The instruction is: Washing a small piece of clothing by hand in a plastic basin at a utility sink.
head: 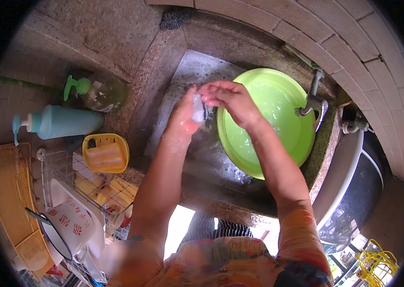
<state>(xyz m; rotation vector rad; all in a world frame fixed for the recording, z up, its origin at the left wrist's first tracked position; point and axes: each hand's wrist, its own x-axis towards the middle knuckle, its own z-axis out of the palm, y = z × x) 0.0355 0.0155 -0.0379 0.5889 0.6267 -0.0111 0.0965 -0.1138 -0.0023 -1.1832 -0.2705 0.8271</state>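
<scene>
A small wet white cloth [199,110] with a dark stripe, covered in suds, lies against the palm of my left hand [184,113]. My right hand [233,102] is beside it, with curled fingertips at the cloth's upper edge; whether they grip it is hidden. Foam clings to my left wrist. Both hands are over a stone sink, its floor [202,158] wet and soapy. Under my right hand and forearm, a lime-green plastic basin [277,143] holds water with bubbles on it.
A metal faucet [311,102] reaches over the basin's right rim. Left of the sink are a clear pump bottle [107,93], a blue pump bottle [69,122] and a yellow soap dish [125,154] holding soap. A wire rack [90,186] and a white mug [71,219] with red writing stand lower left.
</scene>
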